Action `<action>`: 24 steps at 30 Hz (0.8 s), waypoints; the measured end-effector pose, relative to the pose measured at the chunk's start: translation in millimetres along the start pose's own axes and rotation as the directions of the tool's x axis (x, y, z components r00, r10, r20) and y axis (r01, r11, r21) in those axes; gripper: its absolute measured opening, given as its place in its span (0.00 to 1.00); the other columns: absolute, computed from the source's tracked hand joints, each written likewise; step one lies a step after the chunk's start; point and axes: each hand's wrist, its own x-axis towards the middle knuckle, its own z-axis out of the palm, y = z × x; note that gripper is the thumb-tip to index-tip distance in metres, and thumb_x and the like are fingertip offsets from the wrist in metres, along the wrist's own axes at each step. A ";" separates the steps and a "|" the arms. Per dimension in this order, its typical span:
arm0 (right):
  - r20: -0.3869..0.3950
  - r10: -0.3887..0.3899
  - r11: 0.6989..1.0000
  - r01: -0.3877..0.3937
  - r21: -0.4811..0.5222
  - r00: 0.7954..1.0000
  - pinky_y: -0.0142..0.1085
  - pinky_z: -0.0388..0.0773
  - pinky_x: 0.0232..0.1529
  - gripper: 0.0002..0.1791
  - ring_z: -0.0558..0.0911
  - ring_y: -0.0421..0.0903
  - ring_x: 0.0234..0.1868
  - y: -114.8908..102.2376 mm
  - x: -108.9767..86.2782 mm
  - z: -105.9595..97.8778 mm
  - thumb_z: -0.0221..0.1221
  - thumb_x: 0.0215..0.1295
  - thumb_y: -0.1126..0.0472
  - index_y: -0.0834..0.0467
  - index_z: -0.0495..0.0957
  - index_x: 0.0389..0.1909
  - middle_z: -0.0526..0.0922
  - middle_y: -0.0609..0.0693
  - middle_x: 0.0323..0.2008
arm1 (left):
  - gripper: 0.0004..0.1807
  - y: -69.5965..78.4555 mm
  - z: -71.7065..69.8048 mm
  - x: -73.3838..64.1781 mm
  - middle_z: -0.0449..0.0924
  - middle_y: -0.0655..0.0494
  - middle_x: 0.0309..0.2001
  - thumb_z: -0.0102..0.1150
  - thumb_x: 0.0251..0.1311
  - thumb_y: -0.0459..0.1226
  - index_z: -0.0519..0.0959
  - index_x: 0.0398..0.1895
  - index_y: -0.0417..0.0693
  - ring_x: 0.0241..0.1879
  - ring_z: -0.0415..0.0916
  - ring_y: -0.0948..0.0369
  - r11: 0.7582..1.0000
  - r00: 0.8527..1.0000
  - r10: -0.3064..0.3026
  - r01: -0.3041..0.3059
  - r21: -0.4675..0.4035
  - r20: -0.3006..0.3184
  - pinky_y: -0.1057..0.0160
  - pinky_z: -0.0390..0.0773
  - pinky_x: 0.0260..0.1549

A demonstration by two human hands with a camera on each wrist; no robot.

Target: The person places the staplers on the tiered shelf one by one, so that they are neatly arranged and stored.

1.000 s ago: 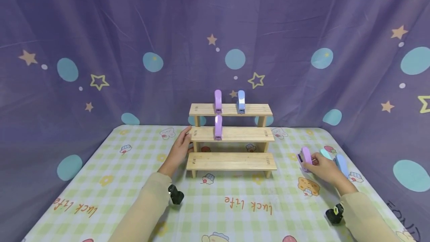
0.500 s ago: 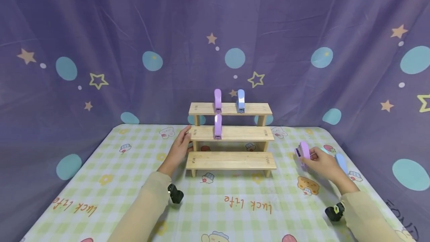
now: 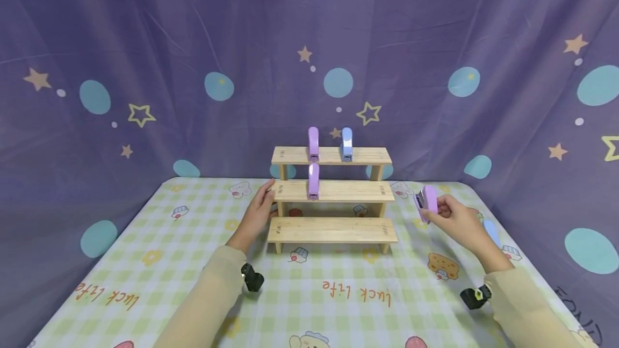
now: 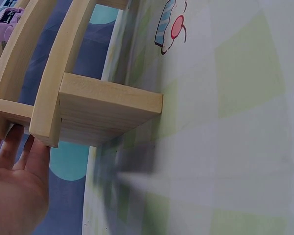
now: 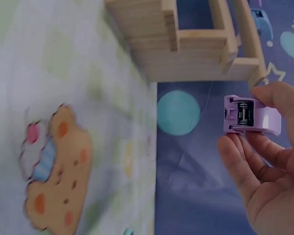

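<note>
My right hand [image 3: 461, 225] pinches a purple stapler [image 3: 429, 201] between thumb and fingers, raised over the table to the right of the wooden three-step shelf [image 3: 333, 231]. In the right wrist view the front end of this stapler [image 5: 242, 115] faces the camera. With fairly straight fingers, my left hand [image 3: 255, 218] touches the left end of the shelf near its middle step; its fingertips [image 4: 37, 147] meet the wood. One purple stapler [image 3: 314, 145] and a blue stapler [image 3: 346, 145] stand on the top step. Another purple stapler [image 3: 314, 181] stands on the middle step.
A second blue stapler [image 3: 491, 232] is on the table at the right, partly behind my right hand. The table has a green checked cloth [image 3: 193, 262] with printed figures. A purple curtain [image 3: 416, 42] hangs behind it.
My right hand has lifted the purple stapler off the table and moved it up and slightly left. The teal stapler beside it is now hidden by the hand. My left hand stays at the shelf.
</note>
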 end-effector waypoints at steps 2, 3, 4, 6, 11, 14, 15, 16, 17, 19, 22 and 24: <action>-0.005 0.003 1.000 -0.003 0.000 1.000 0.38 0.78 0.37 0.24 0.81 0.48 0.41 -6.0 1.3 -1.1 0.64 0.67 0.42 0.59 0.76 0.47 0.84 0.52 0.39 | 0.27 -0.1 -0.1 0.2 0.59 0.40 0.72 0.34 0.82 0.43 0.53 0.80 0.54 0.68 0.63 0.43 1.000 1.000 -0.005 0.005 0.000 0.000 0.46 0.72 0.63; -0.006 0.004 1.000 -0.004 0.007 1.000 0.38 0.79 0.37 0.24 0.81 0.48 0.41 -9.4 1.7 -1.8 0.64 0.67 0.42 0.59 0.76 0.47 0.84 0.52 0.39 | 0.27 -0.3 -0.1 0.3 0.59 0.41 0.72 0.34 0.82 0.43 0.53 0.80 0.55 0.68 0.63 0.43 1.000 1.000 -0.007 0.007 0.000 -0.001 0.46 0.72 0.63; -0.005 0.001 1.000 -0.001 0.021 1.000 0.38 0.79 0.37 0.24 0.81 0.48 0.41 -12.8 2.3 -2.4 0.64 0.67 0.42 0.59 0.75 0.47 0.83 0.53 0.39 | 0.27 -0.3 -0.1 0.2 0.59 0.41 0.73 0.34 0.82 0.43 0.53 0.80 0.56 0.68 0.64 0.44 1.000 1.000 -0.010 0.010 -0.003 -0.003 0.46 0.73 0.63; -0.004 -0.007 0.999 0.007 0.036 1.000 0.38 0.79 0.36 0.24 0.81 0.48 0.41 -20.3 3.2 -3.5 0.65 0.67 0.43 0.59 0.75 0.48 0.83 0.53 0.40 | 0.27 -0.5 0.0 0.3 0.58 0.41 0.73 0.34 0.82 0.43 0.53 0.80 0.55 0.69 0.63 0.43 1.000 1.000 -0.009 0.009 -0.007 -0.001 0.46 0.72 0.63; -0.009 -0.039 0.996 0.039 0.074 0.999 0.36 0.81 0.36 0.23 0.82 0.50 0.42 -37.6 7.8 -2.9 0.66 0.67 0.46 0.61 0.76 0.48 0.84 0.54 0.40 | 0.27 -1.8 0.4 1.1 0.58 0.41 0.73 0.34 0.82 0.44 0.53 0.80 0.56 0.69 0.63 0.43 1.000 1.000 -0.004 0.004 -0.003 0.001 0.45 0.72 0.63; -0.016 -0.062 0.994 0.063 0.088 0.998 0.36 0.81 0.37 0.23 0.82 0.50 0.41 -45.2 12.6 0.9 0.66 0.67 0.47 0.62 0.76 0.48 0.83 0.54 0.39 | 0.27 -2.6 0.3 1.3 0.59 0.41 0.72 0.35 0.82 0.45 0.53 0.80 0.56 0.69 0.63 0.43 1.000 1.000 0.003 -0.003 0.006 0.002 0.45 0.72 0.63; -0.016 -0.069 0.993 0.070 0.090 0.997 0.36 0.81 0.37 0.22 0.82 0.50 0.41 -47.5 14.2 2.8 0.66 0.67 0.48 0.62 0.77 0.48 0.84 0.54 0.39 | 0.27 -2.7 0.3 1.0 0.60 0.41 0.72 0.36 0.82 0.45 0.53 0.80 0.56 0.69 0.63 0.43 1.000 1.000 0.006 -0.006 0.008 0.003 0.45 0.72 0.63; -0.017 -0.078 0.992 0.080 0.095 0.997 0.36 0.81 0.37 0.22 0.82 0.50 0.41 -49.5 16.0 4.8 0.66 0.67 0.48 0.62 0.76 0.47 0.84 0.54 0.39 | 0.28 -3.2 0.0 1.3 0.60 0.41 0.72 0.36 0.82 0.45 0.53 0.80 0.56 0.69 0.63 0.43 1.000 1.000 0.010 -0.010 0.010 0.005 0.45 0.72 0.63; -0.015 -0.083 0.991 0.084 0.102 0.996 0.36 0.81 0.37 0.21 0.82 0.50 0.41 -51.4 17.5 6.9 0.66 0.67 0.48 0.62 0.76 0.47 0.84 0.54 0.38 | 0.28 -3.6 -0.3 1.4 0.60 0.40 0.72 0.36 0.82 0.45 0.52 0.80 0.56 0.69 0.63 0.43 1.000 1.000 0.014 -0.014 0.013 0.008 0.45 0.72 0.63; -0.014 -0.100 0.988 0.101 0.116 0.995 0.36 0.82 0.37 0.21 0.82 0.49 0.40 -55.2 21.3 11.5 0.66 0.67 0.49 0.62 0.76 0.46 0.84 0.54 0.38 | 0.28 -3.6 -0.3 1.3 0.60 0.40 0.71 0.36 0.82 0.46 0.52 0.80 0.56 0.69 0.63 0.43 1.000 1.000 0.017 -0.017 0.014 0.010 0.45 0.72 0.63; -0.015 -0.112 0.984 0.113 0.138 0.994 0.36 0.81 0.36 0.19 0.82 0.49 0.39 -62.1 26.6 18.6 0.67 0.67 0.50 0.61 0.76 0.45 0.84 0.53 0.37 | 0.28 -3.0 -0.2 0.9 0.61 0.40 0.71 0.36 0.82 0.45 0.53 0.80 0.56 0.68 0.64 0.43 1.000 1.000 0.019 -0.019 0.012 0.012 0.45 0.73 0.63; -0.012 -0.116 0.982 0.116 0.152 0.993 0.36 0.81 0.35 0.19 0.81 0.48 0.38 -67.1 30.0 23.1 0.67 0.66 0.50 0.61 0.76 0.44 0.83 0.53 0.36 | 0.27 -2.4 0.1 0.4 0.61 0.41 0.71 0.36 0.82 0.45 0.53 0.80 0.56 0.69 0.64 0.44 1.000 1.000 0.017 -0.017 0.011 0.011 0.45 0.73 0.62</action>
